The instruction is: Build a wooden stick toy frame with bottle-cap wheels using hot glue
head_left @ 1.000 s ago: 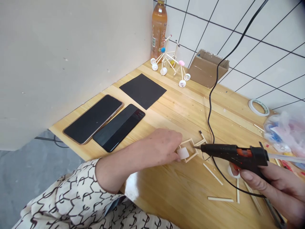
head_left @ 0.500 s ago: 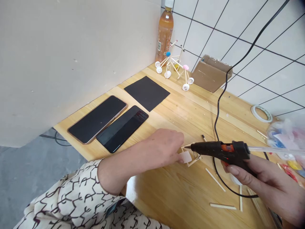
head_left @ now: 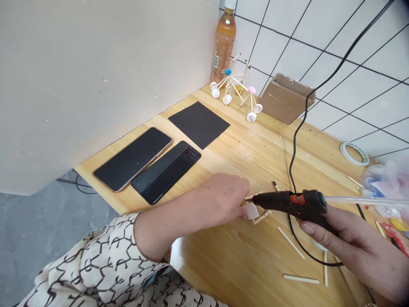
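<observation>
Around one small pale wooden-stick frame, two flat black-screened phones lie side by side toward half past nine, one square black sheet at half past ten. The left hand pinches the frame's left side, thumb against one small white square piece. Toward half past eleven stand one clear plastic bottle of orange drink and one pale stick model showing five white discs. One brown cardboard box sits near one o'clock; three short loose sticks lie between four and five. Toward half past three, the right hand grips one black glue gun, its nozzle at the frame's top, contact unclear. One white tape roll lies at two.
</observation>
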The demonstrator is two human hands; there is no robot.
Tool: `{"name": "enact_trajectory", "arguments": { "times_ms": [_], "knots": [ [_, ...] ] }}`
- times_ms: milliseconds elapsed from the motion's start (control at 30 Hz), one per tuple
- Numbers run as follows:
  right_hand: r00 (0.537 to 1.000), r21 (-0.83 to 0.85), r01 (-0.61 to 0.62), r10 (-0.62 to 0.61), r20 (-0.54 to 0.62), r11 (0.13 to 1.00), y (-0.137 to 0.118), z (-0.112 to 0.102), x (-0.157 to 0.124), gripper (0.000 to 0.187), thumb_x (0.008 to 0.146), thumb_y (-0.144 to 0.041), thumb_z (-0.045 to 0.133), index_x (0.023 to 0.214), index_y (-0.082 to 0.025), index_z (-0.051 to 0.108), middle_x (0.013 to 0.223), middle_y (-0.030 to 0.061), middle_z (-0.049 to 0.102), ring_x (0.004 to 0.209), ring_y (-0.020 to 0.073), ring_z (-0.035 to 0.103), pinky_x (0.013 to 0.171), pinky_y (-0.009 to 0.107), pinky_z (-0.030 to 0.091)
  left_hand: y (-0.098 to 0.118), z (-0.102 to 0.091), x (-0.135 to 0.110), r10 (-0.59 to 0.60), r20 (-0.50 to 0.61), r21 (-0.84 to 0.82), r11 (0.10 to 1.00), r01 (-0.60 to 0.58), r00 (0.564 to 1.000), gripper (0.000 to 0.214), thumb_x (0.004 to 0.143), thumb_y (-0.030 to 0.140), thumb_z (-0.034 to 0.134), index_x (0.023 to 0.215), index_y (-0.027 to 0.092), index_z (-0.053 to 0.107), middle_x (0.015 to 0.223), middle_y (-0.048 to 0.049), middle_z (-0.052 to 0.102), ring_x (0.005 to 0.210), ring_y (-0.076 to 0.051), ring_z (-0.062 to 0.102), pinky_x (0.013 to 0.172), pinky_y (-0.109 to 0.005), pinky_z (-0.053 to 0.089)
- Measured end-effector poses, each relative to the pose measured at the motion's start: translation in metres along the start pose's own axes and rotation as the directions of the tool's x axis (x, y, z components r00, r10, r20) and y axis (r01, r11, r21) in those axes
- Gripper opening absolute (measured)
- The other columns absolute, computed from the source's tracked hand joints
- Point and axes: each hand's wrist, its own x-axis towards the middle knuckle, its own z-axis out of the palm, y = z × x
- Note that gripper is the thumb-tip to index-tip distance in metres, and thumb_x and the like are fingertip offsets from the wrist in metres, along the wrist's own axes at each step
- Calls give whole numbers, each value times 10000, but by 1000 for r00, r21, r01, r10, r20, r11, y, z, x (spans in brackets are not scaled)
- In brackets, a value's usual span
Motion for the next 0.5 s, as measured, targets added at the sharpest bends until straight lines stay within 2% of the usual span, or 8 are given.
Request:
{"name": "enact_trajectory", "arguments": {
  "times_ms": [233,500],
  "knots": [
    [1000,-34,2,-2,-10,999,2,2,-2,461,867,-380,490,1316,-285,443,1102,29,646,945,241,610,774,310,521,0,-1,1,-2,6,-5,1000,2,1000,255,786,429,539,796,175,524,714,-33,597,623,-175,537,500,-288,287],
    [999,-51,33,-35,-31,998,2,0,0,449,873,-359,488,1318,-318,443,1099,0,659,872,199,631,727,252,521,-3,3,1,30,-25,0,1000,-30,999,274,786,454,532,812,182,519,755,-36,617,659,-178,547,526,-286,295]
  ]
}}
